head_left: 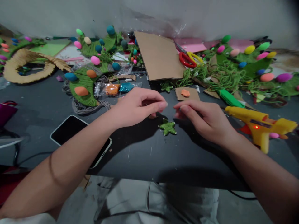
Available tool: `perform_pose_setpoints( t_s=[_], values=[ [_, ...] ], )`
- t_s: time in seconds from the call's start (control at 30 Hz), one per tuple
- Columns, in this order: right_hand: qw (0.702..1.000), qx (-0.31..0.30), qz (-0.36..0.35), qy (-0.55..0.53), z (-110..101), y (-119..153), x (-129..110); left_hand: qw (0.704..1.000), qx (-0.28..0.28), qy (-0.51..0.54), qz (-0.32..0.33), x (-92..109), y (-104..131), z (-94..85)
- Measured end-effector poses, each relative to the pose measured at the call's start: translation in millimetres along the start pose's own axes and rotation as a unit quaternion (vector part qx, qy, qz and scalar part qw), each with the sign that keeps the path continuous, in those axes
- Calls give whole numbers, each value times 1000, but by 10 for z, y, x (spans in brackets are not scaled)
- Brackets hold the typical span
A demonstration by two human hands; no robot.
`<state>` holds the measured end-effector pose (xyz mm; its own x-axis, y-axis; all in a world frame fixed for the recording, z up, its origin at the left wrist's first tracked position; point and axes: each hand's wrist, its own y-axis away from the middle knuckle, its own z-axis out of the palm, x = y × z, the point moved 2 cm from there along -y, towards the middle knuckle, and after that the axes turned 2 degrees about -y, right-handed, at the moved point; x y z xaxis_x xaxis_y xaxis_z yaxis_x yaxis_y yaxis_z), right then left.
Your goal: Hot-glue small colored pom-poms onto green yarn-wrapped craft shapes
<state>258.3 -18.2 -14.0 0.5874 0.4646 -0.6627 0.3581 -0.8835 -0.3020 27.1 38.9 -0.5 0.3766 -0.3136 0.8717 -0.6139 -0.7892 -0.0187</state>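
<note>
Above the dark table, my left hand (140, 104) has its thumb and index finger pressed together at the tips. Facing it across a small gap, my right hand (205, 119) also pinches thumb against fingers. Whatever sits in either pinch, if anything, is too small to make out. Below and between the hands a small green yarn-wrapped star (167, 127) lies on the table, touched by neither. Behind the right fingers, a lump of orange clay (185, 93) rests on a cardboard piece (178, 96).
A yellow glue gun (261, 121) with a lit red light lies right, by a green comb-like piece (231, 98). A phone (70, 127) lies under my left forearm. Behind are red-handled scissors (187, 60), a cardboard sheet (158, 57), a tan wreath (14, 67) and a green wrapped piece (85, 82).
</note>
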Motion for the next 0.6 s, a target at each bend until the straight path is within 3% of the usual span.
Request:
perform_pose_setpoints(
  t_s=[0.2,0.37,0.6],
  values=[
    [999,19,-44,12,-4,8,0,1000,2,-28,14,-5,-3,-5],
    [1000,-7,-8,1,3,0,-7,1000,-18,-9,10,16,-8,12],
    [999,8,-35,3,0,1,-17,999,-10,-17,28,41,-3,7]
  ],
)
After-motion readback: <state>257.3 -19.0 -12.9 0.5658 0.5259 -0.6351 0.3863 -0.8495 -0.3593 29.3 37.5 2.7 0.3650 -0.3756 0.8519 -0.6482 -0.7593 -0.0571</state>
